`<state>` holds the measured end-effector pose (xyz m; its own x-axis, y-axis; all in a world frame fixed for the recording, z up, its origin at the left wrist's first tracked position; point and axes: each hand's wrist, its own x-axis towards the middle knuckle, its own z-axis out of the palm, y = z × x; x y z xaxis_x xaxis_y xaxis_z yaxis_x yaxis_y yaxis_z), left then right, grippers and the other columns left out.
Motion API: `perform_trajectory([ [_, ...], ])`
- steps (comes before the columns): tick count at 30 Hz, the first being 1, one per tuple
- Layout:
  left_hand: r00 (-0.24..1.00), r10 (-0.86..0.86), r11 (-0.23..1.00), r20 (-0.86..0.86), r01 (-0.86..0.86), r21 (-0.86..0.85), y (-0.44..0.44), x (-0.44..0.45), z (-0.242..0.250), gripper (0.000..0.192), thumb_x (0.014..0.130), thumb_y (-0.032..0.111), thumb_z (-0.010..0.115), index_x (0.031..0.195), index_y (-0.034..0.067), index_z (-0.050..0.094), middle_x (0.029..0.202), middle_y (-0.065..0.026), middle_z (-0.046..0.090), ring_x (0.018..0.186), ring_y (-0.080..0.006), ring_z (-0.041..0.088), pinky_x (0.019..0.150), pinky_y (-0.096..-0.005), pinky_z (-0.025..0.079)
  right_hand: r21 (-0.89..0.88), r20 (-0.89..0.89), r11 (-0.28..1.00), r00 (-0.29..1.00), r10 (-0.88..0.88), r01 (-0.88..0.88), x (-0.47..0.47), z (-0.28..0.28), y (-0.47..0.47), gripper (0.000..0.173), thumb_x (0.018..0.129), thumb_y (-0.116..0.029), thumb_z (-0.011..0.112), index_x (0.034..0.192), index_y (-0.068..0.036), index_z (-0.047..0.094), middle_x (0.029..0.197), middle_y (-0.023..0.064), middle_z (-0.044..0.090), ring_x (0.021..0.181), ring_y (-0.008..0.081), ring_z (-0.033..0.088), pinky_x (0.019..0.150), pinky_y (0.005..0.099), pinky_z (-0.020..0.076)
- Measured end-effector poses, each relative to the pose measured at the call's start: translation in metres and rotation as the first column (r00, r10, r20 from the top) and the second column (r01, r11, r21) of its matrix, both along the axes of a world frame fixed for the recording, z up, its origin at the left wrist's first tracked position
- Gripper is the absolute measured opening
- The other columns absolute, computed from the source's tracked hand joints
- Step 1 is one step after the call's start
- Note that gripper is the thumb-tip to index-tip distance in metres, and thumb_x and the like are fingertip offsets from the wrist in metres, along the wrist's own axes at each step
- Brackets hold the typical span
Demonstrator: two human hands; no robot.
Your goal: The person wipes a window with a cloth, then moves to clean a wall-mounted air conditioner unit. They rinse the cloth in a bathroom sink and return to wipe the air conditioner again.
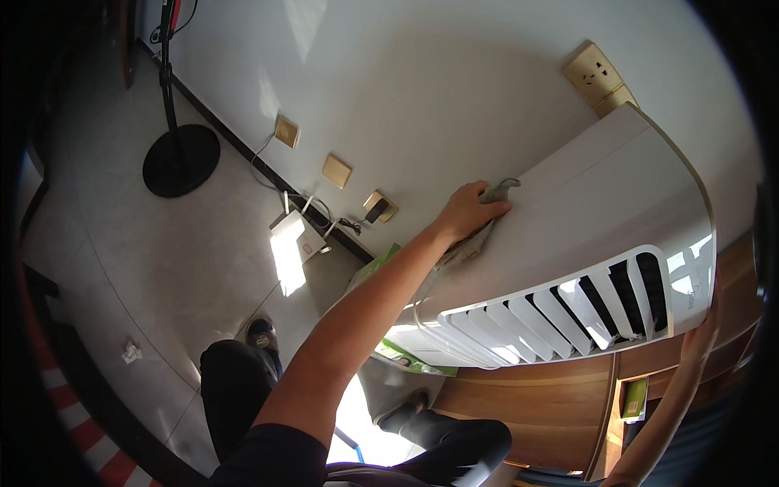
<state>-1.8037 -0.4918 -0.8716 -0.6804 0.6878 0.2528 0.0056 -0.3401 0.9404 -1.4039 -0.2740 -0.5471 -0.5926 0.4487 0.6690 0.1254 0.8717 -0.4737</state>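
My left hand (pixel 471 210) presses a grey cloth (pixel 465 252) against the side of a white Midea floor-standing air conditioner (pixel 548 231), near its edge by the wall. The cloth is bunched under the palm, and a loose end sticks out past the fingers. Louvred vents (pixel 560 319) line the front of the unit; several slats have dark gaps between them. At the far right, my right hand (pixel 703 332) is at the unit's lower right edge, beside the front panel. Its fingers are mostly hidden behind that edge.
A white router (pixel 298 234) with antennas and cables lies by the skirting. Wall sockets (pixel 593 73) are above the unit, and a black plug (pixel 377 210) sits lower. A round black stand base (pixel 181 160) is on the floor. Wooden cabinet (pixel 548 402) below the unit; crumpled tissue (pixel 131 352) at left.
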Motion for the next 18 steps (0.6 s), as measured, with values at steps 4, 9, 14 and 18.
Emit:
perform_trajectory([
  [4, 0.999, -0.029, 0.997, 0.047, 0.025, 0.07, 0.002, -0.002, -0.002, 0.043, 0.08, 0.036, 0.077, 0.103, 0.001, 0.067, 0.093, -0.0119, 0.067, 0.087, -0.0199, 0.063, 0.08, -0.0348, 0.049, -0.017, 0.027, 0.998, 0.998, -0.053, 0.054, 0.003, 0.001, 0.0, 0.049, 0.107, -0.04, 0.035, 0.15, -0.018, 0.044, 0.15, 0.0088, 0.046, 0.141, 0.0254, 0.043, 0.115, 0.0462, 0.0393],
  [9, 0.964, -0.191, 0.978, 0.186, 0.171, 0.116, -0.002, -0.001, 0.007, 0.045, 0.079, 0.033, 0.079, 0.105, -0.002, 0.066, 0.095, -0.013, 0.068, 0.089, -0.019, 0.063, 0.081, -0.0355, 0.05, -0.14, -0.165, 0.99, 0.986, -0.026, 0.003, -0.006, -0.012, -0.011, 0.051, 0.107, -0.042, 0.034, 0.149, -0.015, 0.045, 0.149, 0.0089, 0.046, 0.139, 0.0244, 0.045, 0.114, 0.0438, 0.0413],
  [14, 0.972, -0.16, 0.984, 0.172, 0.143, 0.108, 0.001, -0.001, 0.003, 0.043, 0.083, 0.027, 0.076, 0.113, -0.001, 0.062, 0.102, -0.0104, 0.066, 0.092, -0.0159, 0.063, 0.082, -0.0312, 0.052, -0.263, -0.273, 0.962, 0.962, 0.003, -0.077, -0.033, -0.021, -0.046, 0.052, 0.106, -0.04, 0.035, 0.148, -0.01, 0.045, 0.146, 0.0101, 0.049, 0.136, 0.0246, 0.048, 0.112, 0.0412, 0.0433],
  [18, 0.925, -0.287, 0.956, 0.249, 0.262, 0.13, -0.007, -0.002, 0.011, 0.04, 0.085, 0.024, 0.074, 0.115, 0.001, 0.061, 0.102, -0.0083, 0.065, 0.09, -0.0137, 0.063, 0.081, -0.0301, 0.053, -0.336, -0.327, 0.932, 0.945, 0.019, -0.135, -0.041, -0.026, -0.054, 0.054, 0.104, -0.04, 0.035, 0.146, -0.008, 0.045, 0.143, 0.0104, 0.051, 0.132, 0.0239, 0.051, 0.11, 0.0394, 0.0457],
])
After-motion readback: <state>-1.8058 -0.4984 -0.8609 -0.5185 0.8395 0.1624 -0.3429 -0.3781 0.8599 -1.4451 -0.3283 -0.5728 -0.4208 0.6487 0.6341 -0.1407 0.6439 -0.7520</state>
